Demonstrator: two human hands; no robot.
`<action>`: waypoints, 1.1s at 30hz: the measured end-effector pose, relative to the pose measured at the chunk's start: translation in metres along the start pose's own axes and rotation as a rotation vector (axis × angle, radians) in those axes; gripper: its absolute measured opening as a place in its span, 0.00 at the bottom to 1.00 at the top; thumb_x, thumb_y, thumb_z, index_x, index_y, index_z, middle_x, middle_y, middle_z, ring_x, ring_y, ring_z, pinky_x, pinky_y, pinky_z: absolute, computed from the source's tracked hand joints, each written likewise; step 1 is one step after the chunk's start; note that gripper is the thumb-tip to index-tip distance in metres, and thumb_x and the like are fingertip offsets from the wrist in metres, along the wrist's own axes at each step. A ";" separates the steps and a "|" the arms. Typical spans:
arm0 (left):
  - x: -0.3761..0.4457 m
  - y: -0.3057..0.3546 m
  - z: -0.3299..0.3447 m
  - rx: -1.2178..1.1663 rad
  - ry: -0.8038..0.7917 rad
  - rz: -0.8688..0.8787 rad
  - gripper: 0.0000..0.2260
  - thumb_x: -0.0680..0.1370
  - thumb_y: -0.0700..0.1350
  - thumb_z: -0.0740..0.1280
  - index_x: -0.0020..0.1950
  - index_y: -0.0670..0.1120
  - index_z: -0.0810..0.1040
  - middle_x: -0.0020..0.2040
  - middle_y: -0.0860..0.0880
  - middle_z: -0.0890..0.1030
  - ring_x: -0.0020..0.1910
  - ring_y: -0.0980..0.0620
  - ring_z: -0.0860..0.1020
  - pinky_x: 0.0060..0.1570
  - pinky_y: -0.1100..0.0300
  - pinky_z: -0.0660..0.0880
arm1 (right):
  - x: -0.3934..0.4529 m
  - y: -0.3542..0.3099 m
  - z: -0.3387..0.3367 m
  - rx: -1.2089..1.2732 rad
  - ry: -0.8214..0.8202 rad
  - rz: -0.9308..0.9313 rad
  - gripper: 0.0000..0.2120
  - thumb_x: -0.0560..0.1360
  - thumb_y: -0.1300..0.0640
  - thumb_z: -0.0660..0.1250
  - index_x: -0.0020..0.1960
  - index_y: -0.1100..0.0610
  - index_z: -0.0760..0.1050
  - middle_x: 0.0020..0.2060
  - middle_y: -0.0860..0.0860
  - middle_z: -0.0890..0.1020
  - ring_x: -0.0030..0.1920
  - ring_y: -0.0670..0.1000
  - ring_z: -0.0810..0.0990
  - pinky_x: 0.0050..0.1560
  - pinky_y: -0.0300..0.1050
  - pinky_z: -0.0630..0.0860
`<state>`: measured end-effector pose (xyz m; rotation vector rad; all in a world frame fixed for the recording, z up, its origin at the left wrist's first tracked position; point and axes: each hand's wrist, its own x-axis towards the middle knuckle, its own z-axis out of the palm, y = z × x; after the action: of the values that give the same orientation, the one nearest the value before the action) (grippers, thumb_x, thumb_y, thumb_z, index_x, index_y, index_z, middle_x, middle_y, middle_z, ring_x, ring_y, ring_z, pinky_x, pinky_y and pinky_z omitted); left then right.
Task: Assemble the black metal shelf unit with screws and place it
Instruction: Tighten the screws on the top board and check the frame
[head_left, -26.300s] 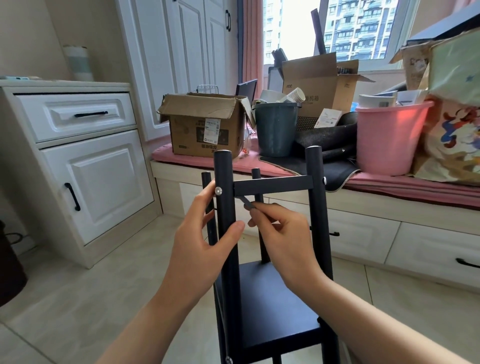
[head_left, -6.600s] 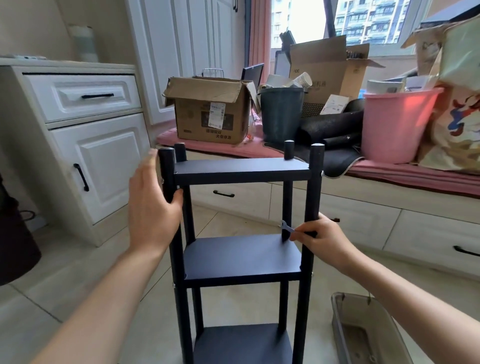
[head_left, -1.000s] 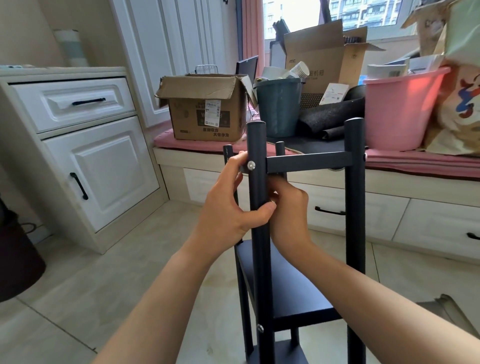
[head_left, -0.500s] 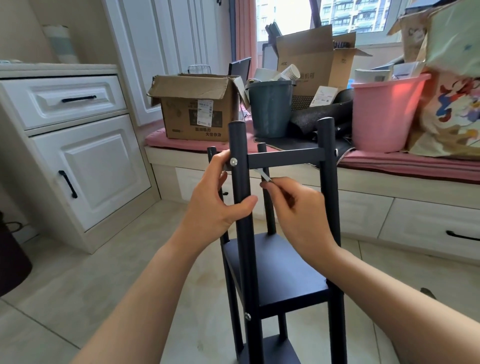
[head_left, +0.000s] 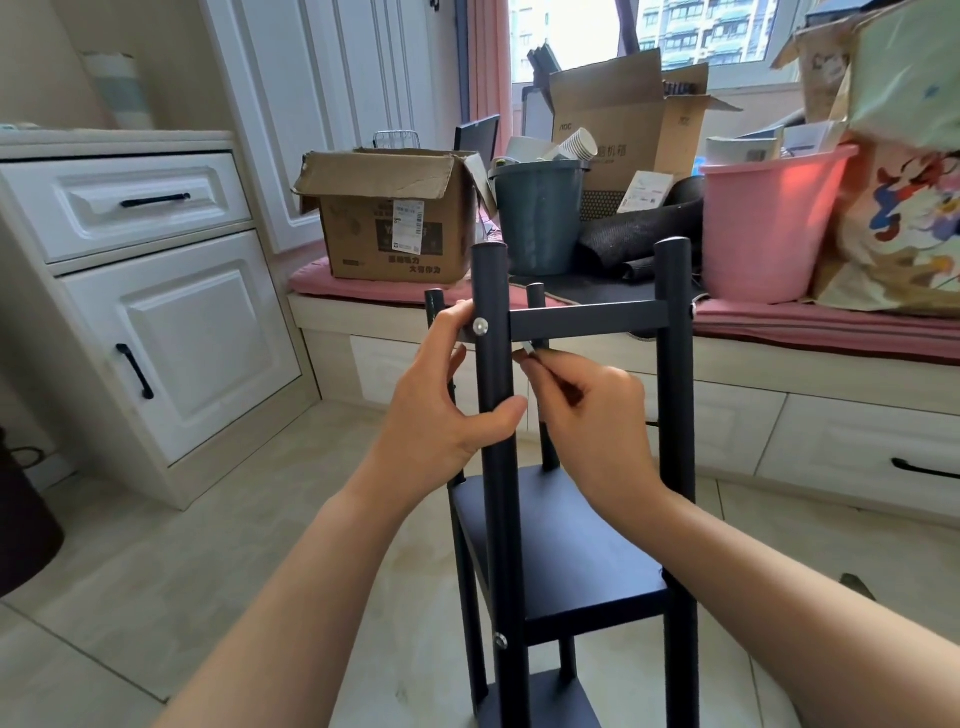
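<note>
Left hand (head_left: 441, 410) grips the shelf unit's (head_left: 587, 561) post, right hand (head_left: 592, 415) pinches a wrench (head_left: 530, 349) (tiled floor (head_left: 156, 571) beneath).

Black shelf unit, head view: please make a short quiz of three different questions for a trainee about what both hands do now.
1. True or false: the left hand grips the front post of the shelf unit.
2. What does the right hand pinch? A) a small metal wrench B) a paper cup C) a hammer
3. Fill in: the silver screw sits on the front post level with the ___ shelf.

Key: 1 true; 2 A; 3 top.
</note>
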<state>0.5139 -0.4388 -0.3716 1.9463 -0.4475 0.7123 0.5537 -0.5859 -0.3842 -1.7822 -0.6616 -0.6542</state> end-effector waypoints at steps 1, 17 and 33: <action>0.000 0.000 0.000 0.004 0.000 0.001 0.30 0.71 0.40 0.73 0.68 0.58 0.68 0.61 0.63 0.77 0.63 0.61 0.75 0.60 0.75 0.67 | 0.000 0.001 0.001 0.002 0.005 0.002 0.10 0.79 0.59 0.67 0.44 0.63 0.83 0.27 0.57 0.77 0.29 0.57 0.72 0.32 0.48 0.71; -0.001 0.001 -0.003 0.006 0.001 -0.064 0.31 0.71 0.42 0.73 0.71 0.54 0.67 0.64 0.53 0.77 0.66 0.51 0.74 0.72 0.57 0.66 | 0.004 0.009 0.025 0.082 -0.004 0.039 0.08 0.77 0.62 0.69 0.40 0.60 0.83 0.25 0.45 0.75 0.28 0.48 0.69 0.31 0.39 0.69; -0.001 -0.004 -0.009 0.007 -0.012 -0.068 0.31 0.70 0.42 0.73 0.71 0.54 0.67 0.64 0.51 0.76 0.66 0.50 0.74 0.66 0.67 0.66 | 0.006 0.010 0.047 0.200 0.046 0.114 0.10 0.71 0.55 0.64 0.35 0.44 0.79 0.28 0.38 0.78 0.31 0.42 0.74 0.35 0.34 0.72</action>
<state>0.5132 -0.4287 -0.3719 1.9641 -0.3848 0.6599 0.5705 -0.5429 -0.3989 -1.6024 -0.5696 -0.5310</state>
